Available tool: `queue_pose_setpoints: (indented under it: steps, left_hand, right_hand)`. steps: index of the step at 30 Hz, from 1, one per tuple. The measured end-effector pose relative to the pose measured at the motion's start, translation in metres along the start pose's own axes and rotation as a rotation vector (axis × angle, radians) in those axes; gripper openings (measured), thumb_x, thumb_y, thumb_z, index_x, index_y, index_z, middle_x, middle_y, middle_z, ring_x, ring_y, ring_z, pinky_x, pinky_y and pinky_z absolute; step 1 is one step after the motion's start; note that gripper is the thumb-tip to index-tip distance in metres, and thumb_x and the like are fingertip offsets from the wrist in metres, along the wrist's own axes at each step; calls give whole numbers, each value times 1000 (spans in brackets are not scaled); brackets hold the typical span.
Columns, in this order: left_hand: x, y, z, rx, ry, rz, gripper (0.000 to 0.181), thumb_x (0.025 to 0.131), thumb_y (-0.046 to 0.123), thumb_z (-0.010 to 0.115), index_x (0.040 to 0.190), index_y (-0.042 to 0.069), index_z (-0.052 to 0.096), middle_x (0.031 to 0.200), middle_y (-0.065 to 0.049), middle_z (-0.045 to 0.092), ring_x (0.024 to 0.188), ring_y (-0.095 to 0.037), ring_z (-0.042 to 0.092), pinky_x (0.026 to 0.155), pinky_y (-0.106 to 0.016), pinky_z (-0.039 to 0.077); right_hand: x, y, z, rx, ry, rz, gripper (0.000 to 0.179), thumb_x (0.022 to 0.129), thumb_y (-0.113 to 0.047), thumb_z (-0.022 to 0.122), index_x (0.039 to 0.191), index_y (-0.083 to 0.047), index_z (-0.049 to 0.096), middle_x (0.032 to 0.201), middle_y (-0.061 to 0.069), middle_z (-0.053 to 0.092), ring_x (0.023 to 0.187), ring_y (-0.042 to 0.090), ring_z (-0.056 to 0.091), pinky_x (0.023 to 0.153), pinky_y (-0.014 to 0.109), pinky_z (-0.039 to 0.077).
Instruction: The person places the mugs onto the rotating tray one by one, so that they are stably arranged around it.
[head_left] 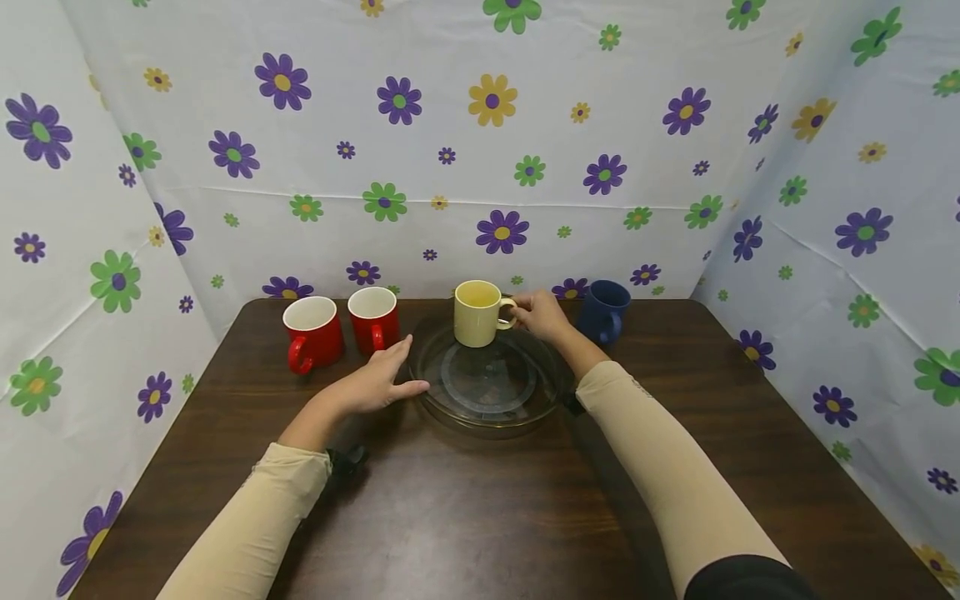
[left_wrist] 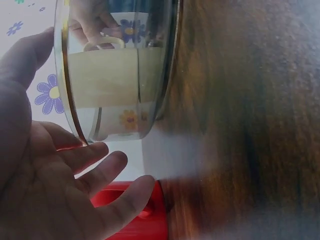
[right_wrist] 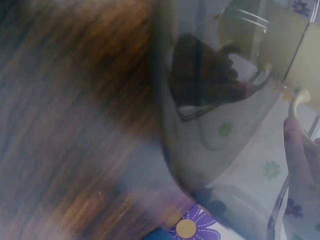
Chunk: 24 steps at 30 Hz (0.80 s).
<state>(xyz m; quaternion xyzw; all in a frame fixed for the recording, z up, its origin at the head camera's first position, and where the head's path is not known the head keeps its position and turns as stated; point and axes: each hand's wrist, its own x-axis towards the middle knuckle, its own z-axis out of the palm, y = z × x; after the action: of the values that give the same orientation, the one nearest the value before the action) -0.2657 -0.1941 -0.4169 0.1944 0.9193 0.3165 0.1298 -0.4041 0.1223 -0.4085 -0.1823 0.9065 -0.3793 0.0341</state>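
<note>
One yellow mug (head_left: 474,318) between a spread left hand (head_left: 377,379) and right hand (head_left: 542,316) pinching its handle (head_left: 507,302).

The head view looks forward and down across the surface (head_left: 465,517) from its near side. Both wrist views sit low and close, tipped sideways, facing the glass dish (head_left: 487,415) from left and right; all three share it and the yellow mug (head_left: 475,321).
</note>
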Motion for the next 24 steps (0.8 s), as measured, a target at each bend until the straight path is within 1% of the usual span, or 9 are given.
queue_pose_setpoints:
  steps: [4,7,11,14,15,17,20,22,24]
  left_hand:
    - [2,1,2,9,5,-5,106,95,52,65,159,-6,5,167,-25,6,153,-47,7,120,-64,9]
    - [2,3,1,22,5,-12,107,94,52,66,159,-6,6,167,-25,8,152,-48,7,120,-64,9]
    - [2,4,-1,41,7,-3,106,94,51,67,159,-8,7,167,-26,9,152,-48,8,120,-64,7]
    - [2,3,0,55,14,6,105,94,51,67,158,-8,8,166,-27,10,152,-49,10,121,-63,10]
    - [1,3,0,57,15,4,105,94,51,66,159,-8,8,166,-27,11,152,-49,11,121,-63,11]
    - [1,2,1,61,16,0,105,94,52,66,159,-8,8,166,-26,11,151,-49,11,120,-63,13]
    - [1,3,2,60,16,-2,106,94,53,65,159,-8,8,166,-27,12,151,-50,12,120,-64,13]
    - [1,3,2,59,18,2,106,94,54,65,159,-8,8,166,-27,12,151,-50,12,120,-64,13]
    - [1,4,1,66,20,3,106,95,54,65,158,-9,8,165,-28,13,151,-50,12,120,-64,13]
  right_hand:
    - [-2,4,0,8,9,17,22,103,-7,59,118,5,71,95,22,74,90,38,72,71,30,58]
    - [-4,5,-1,31,-2,28,23,103,-8,59,119,4,71,97,22,74,92,37,72,76,33,59]
    - [-6,9,-6,71,-21,54,30,103,-10,60,129,3,66,112,22,73,97,33,73,85,37,60]
    - [-12,11,-10,120,14,96,35,103,-13,61,135,2,63,124,21,69,100,31,73,88,38,60]
    - [-14,11,-12,140,39,110,36,103,-15,62,135,1,63,124,20,69,100,30,73,88,38,60]
    - [-20,11,-17,187,114,132,37,102,-17,63,135,1,63,121,19,71,99,30,74,88,37,59]
    - [-31,8,-29,262,258,152,37,101,-19,65,132,1,65,112,19,74,99,30,73,90,38,59]
    - [-40,7,-40,274,370,160,37,100,-21,67,130,1,67,109,19,75,101,31,73,93,40,58]
    - [-49,9,-50,251,478,174,38,100,-23,68,130,0,67,114,18,74,109,31,70,97,40,56]
